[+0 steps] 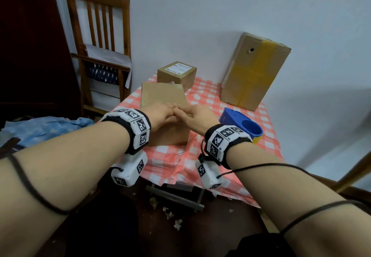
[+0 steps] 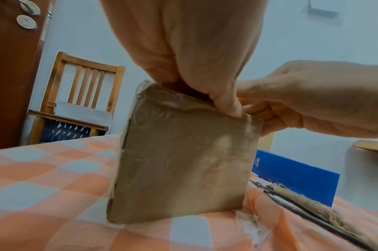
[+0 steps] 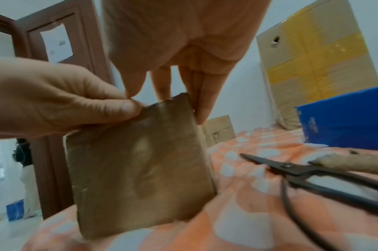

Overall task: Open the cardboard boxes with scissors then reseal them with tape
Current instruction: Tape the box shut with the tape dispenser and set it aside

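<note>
A plain brown cardboard box (image 1: 163, 96) stands on the checked tablecloth (image 1: 172, 156), its front face glossy with clear tape (image 2: 183, 161). My left hand (image 1: 167, 112) pinches its top front edge, thumb on the front face (image 3: 123, 108). My right hand (image 1: 187, 116) holds the top at the right corner, fingers reaching down beside the box (image 3: 202, 117). The two hands touch over the box. Dark metal scissors (image 3: 308, 173) lie flat on the cloth to the right of the box, held by neither hand.
A blue tape dispenser (image 1: 241, 125) sits right of the box. A small labelled box (image 1: 176, 74) stands behind it, and a large box with yellow tape (image 1: 255, 70) leans on the wall. A wooden chair (image 1: 100, 36) is at the far left.
</note>
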The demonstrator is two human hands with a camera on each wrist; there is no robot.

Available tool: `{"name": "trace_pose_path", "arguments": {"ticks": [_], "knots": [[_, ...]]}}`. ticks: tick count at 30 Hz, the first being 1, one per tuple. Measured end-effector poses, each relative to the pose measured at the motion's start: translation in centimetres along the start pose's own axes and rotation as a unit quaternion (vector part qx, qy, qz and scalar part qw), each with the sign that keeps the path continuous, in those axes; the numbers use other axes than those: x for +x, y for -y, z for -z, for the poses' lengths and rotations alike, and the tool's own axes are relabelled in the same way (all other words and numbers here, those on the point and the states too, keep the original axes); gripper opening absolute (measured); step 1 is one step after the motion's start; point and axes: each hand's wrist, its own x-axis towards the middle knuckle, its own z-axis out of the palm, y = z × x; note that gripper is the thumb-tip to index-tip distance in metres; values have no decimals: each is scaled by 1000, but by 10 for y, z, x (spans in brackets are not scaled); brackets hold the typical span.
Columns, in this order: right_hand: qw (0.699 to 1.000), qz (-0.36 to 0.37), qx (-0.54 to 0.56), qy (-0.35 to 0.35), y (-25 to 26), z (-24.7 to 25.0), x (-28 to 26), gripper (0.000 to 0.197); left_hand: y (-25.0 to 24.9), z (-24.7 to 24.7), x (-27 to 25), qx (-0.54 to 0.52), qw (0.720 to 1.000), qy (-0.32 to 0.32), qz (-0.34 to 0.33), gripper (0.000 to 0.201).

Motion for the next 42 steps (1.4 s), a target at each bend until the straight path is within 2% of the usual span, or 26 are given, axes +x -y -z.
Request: {"name": "trace_pose_path", "arguments": {"ticks": [4,7,13,14,16,18,20,23,25,27,28,29,30,32,33,37,39,42], "knots": [[994,35,102,32,-20,-2,-5,34,2,3,-3,-1,1000,-13,-4,47],[985,1,168,37,-22,1,-4,34,6,4,-5,-39,999,-23,-8,46],[956,-68,281,52,-23,10,-3,31,12,6,-7,-98,995,3,13,49],[954,-84,283,51,-20,9,-2,27,13,6,-6,-113,993,5,25,52],[969,-97,223,34,-14,10,3,22,12,6,-5,-137,990,-7,40,55],[986,-76,151,16,-9,9,4,28,11,2,-3,-139,989,-24,36,53],[988,-60,143,16,-11,7,2,32,12,1,-4,-137,990,-25,30,48],[982,-56,170,56,-20,10,-2,30,14,5,-6,-136,990,-3,34,51],[966,-98,234,46,-23,15,-2,20,12,9,-6,-143,989,-4,44,57],[921,-168,350,-24,-19,16,1,13,9,11,-6,-156,986,-24,60,65],[905,-190,375,-60,-15,14,2,15,8,9,-5,-155,986,-32,60,70],[910,-205,352,-75,-9,11,4,17,5,8,-5,-139,988,-30,55,76],[928,-209,303,-63,-3,6,8,22,3,6,-4,-106,993,-22,48,78],[962,-196,190,-23,8,-4,12,35,0,2,-4,-50,998,-21,31,74],[968,-192,162,-14,10,-8,16,39,0,1,-3,-38,999,-25,29,70],[971,-213,109,-14,7,-12,28,48,1,-1,-2,-23,999,-28,28,60],[974,-217,67,-26,3,-12,28,46,1,-1,-2,-24,999,-29,27,56],[973,-216,59,-61,0,-10,26,35,2,-3,-1,-20,999,-31,21,56]]}}
